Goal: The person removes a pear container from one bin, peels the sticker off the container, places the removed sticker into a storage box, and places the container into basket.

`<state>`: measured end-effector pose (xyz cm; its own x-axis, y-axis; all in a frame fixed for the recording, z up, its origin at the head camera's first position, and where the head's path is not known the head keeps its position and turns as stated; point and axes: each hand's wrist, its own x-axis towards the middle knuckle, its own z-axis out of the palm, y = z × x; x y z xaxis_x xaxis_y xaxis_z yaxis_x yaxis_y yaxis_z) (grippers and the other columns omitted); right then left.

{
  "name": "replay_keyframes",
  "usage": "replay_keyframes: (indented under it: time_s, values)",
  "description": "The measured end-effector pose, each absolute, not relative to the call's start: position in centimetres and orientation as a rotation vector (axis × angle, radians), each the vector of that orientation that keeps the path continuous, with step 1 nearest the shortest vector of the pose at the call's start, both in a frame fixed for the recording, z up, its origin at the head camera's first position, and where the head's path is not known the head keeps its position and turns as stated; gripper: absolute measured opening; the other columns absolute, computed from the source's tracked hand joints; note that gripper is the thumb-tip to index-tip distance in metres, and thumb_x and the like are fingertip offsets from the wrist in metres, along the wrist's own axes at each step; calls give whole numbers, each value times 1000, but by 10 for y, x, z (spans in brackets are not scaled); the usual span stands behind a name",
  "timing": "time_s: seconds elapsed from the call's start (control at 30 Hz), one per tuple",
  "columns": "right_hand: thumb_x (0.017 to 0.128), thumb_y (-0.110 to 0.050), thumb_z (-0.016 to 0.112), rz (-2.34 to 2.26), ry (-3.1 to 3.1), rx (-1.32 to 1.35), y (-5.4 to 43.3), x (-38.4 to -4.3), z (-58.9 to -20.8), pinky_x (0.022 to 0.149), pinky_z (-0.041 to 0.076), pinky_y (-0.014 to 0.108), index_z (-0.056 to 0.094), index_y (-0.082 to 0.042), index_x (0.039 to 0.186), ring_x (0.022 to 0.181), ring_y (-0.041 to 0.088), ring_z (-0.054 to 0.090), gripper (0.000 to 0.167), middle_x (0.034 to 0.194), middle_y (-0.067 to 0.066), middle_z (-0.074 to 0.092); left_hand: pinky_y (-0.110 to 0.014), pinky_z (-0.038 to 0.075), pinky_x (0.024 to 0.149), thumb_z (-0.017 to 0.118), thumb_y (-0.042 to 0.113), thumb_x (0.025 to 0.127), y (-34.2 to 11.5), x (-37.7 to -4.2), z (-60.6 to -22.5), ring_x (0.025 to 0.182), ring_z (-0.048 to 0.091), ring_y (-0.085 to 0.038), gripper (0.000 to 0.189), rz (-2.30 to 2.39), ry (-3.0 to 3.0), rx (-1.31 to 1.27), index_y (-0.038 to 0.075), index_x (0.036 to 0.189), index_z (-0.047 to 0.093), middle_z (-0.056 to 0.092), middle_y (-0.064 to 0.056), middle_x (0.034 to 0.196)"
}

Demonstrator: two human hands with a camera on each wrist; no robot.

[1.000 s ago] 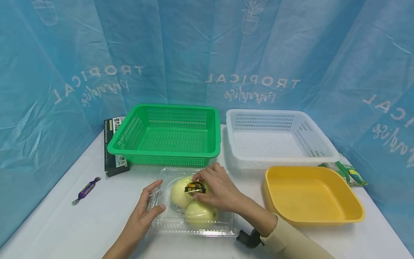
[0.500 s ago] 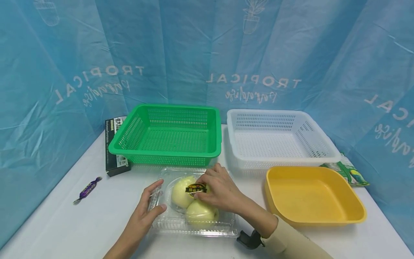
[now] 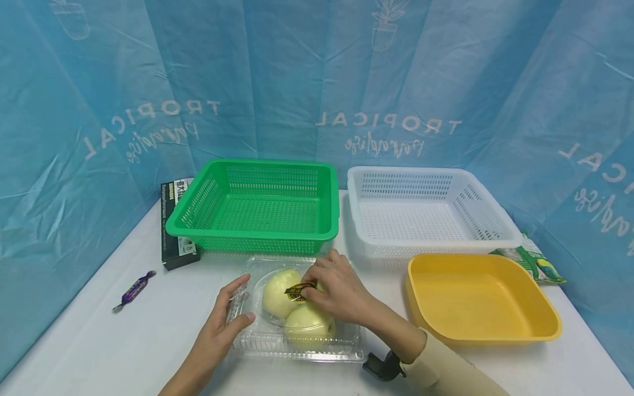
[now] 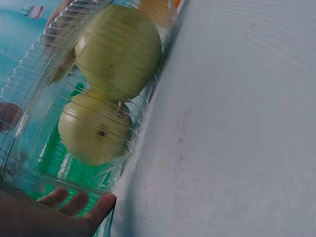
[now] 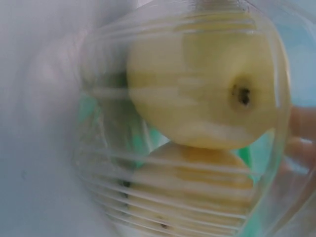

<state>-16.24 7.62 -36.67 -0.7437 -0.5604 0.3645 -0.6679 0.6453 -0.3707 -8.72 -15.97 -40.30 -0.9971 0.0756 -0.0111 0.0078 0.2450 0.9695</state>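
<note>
A clear plastic clamshell container [image 3: 264, 341] holds several pale yellow-green fruits [image 3: 307, 323], like apples or pears, in front of me. A black and gold sticker [image 3: 295, 291] is on its lid, above the fruit. My right hand [image 3: 339, 287] pinches the sticker's right side between thumb and fingers; its left part shows, bent. My left hand [image 3: 223, 319] holds the container's left end, thumb toward the front and fingers toward the back. The left wrist view shows fingertips [image 4: 101, 207] at the container's end. Through the plastic, the right wrist view shows two fruits [image 5: 197, 84] close up.
Behind the container stand a green basket [image 3: 257, 235] and a white basket [image 3: 436, 245]. A yellow tub [image 3: 480, 335] is at right, by a green packet [image 3: 545, 269]. A black box [image 3: 170, 247] and purple-wrapped candy [image 3: 134, 290] lie left. A black object [image 3: 381, 367] sits near the right wrist.
The sticker, facing up with its print showing earlier, is now folded and tilted as my right fingers pull at its right side. My left hand and the container have stayed put.
</note>
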Motion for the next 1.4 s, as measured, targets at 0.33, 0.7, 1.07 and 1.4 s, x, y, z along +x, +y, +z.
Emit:
replay_keyframes:
  time_s: [0.33,0.7,1.07,1.4]
  values:
    - [79,-20,71,947,-2637,1006,81,-165,-365,73,31,21,70,-17,82,80,8,36,4,81,-9,64,-73,2,107,52,15,93,-160,-87,-403,147,-2,-37,60,1893,2437,83,29,145,27,11,-6,158]
    - [85,-19,68,1174,-2676,976,92,-163,-356,73,36,23,68,-16,87,88,17,41,4,85,-10,61,-74,3,107,52,17,93,-159,-88,-403,146,-1,-39,58,1893,2435,83,32,144,28,11,-6,158]
    - [86,-21,67,1241,-2588,944,119,-159,-347,73,37,25,66,-17,88,87,10,38,4,86,-11,63,-73,1,107,52,17,93,-160,-87,-403,147,-4,-38,59,1891,2428,77,31,144,27,8,-8,158]
    - [85,-13,68,1233,-2572,780,155,-160,-330,70,37,28,66,-24,90,84,10,39,12,91,-11,61,-73,1,107,52,17,93,-160,-88,-403,146,-4,-38,59,1904,2420,82,29,145,26,8,-8,158]
